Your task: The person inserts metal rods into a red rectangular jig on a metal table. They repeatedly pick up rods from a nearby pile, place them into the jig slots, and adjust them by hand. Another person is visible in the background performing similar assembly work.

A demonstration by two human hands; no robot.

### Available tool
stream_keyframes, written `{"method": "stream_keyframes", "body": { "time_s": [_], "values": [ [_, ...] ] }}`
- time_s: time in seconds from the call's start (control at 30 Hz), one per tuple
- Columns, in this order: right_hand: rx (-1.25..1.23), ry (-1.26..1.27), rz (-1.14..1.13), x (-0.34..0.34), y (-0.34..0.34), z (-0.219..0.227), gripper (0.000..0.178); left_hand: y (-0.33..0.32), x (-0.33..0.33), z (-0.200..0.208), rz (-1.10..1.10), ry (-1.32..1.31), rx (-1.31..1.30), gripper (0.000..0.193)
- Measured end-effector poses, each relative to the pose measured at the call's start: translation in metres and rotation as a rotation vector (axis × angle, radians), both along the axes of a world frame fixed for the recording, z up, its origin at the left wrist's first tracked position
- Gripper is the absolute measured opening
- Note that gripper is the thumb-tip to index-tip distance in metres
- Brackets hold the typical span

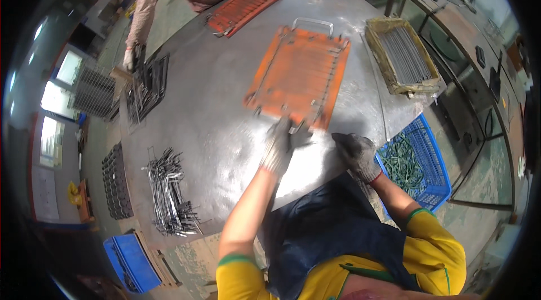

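Note:
An orange metal jig plate (296, 74) with rows of small pegs and clips lies tilted across the table before me, slightly blurred. A bent wire handle (313, 22) shows at its far edge. My left hand (279, 145), in a grey-palmed knit glove, is closed at the plate's near edge; its fingertips are partly hidden. My right hand (358, 156), gloved alike, hovers near the table's front edge, right of the plate and apart from it. Its thumb and bent fingers are spread, with nothing visible between them.
The metal table (208, 91) holds a heap of bent wire pieces (172, 193), dark rods (149, 88) and a box of straight rods (403, 54). A blue crate (431, 153) of green strips stands at right. Across the table, a gloved co-worker handles another orange jig (245, 9).

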State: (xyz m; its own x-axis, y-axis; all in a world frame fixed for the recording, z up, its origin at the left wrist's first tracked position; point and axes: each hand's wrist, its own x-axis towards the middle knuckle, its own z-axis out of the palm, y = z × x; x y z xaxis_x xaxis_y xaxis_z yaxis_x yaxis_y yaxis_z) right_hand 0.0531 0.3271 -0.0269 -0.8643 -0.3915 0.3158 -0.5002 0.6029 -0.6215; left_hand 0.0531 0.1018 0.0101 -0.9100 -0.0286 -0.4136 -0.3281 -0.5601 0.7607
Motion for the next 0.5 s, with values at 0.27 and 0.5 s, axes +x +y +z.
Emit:
{"method": "stream_keyframes", "body": {
  "time_s": [0.27, 0.5],
  "values": [
    [-0.104, 0.14, -0.031, -0.001, 0.0, -0.016, 0.022, 0.043, -0.023, -0.062, 0.158, 0.867, -1.673, 0.032],
    [0.179, -0.176, -0.098, -0.018, -0.022, 0.017, 0.029, -0.051, 0.105, -0.024, 0.263, 0.494, -1.746, 0.021]
  ]
}}
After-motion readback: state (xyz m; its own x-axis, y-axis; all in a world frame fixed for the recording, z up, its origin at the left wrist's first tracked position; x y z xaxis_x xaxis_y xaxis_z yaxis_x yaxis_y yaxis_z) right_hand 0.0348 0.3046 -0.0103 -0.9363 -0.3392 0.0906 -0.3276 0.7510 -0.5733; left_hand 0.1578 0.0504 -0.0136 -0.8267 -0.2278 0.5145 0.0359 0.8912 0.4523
